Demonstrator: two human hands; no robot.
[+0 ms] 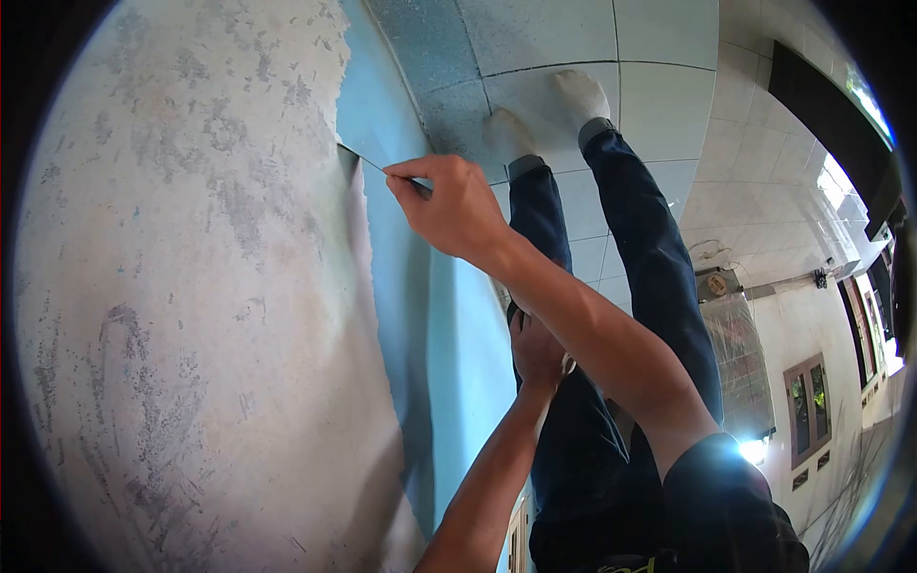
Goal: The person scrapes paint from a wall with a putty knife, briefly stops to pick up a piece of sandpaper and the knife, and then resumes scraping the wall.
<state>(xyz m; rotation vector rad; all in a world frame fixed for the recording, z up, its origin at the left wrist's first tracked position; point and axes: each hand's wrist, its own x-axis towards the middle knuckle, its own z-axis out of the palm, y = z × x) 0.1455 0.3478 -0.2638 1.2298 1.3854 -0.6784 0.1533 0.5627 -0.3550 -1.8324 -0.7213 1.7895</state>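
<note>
My right hand (447, 205) reaches across to the wall, thumb and forefinger pinched on the edge of a peeling blue paint film (396, 277). From the fingertips, the film's upper edge runs taut to the wall (220, 286), with a dark gap behind it. Below, the loose film hangs in folds with a ragged whitish edge. The bared wall is pale and blotched with grey patches. My left hand (538, 349) is lower down, against my dark trousers by the thigh, partly behind the right forearm. Its fingers are mostly hidden.
My feet, in pale socks (581, 95), stand on light floor tiles (669, 105) beside the wall. Blue paint still covers the wall's foot. At the right are a covered, box-like thing (735, 349), a bright light (754, 450) and a brown-framed window (808, 409).
</note>
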